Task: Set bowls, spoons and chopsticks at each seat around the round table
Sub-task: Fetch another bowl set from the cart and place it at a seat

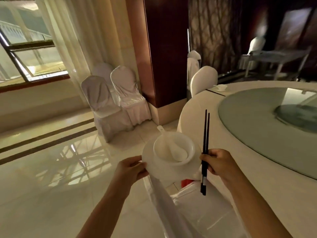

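3 covered chairs (111,98) stand by the curtain at left, well apart from the work. Left hand (128,170), fingers closed on the rim of a white plate (149,162) carrying a bowl (174,150); a white spoon (169,145) lies in the bowl. Chair back (164,203) below, partly cut off. Right hand (221,164) grips 2 black chopsticks (205,152) upright. Round desk (257,169) at right, glass turntable (257,121) cropped; far setting (220,87) blurred.

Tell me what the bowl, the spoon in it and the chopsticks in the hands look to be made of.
Bowl: glossy white, thick-rimmed, likely glazed ceramic or porcelain, though melamine is possible. Spoon: same smooth white gloss, probably the same ware. Chopsticks: black and slim with a pale band near the lower end; lacquered wood or plastic, the look leaves it open.
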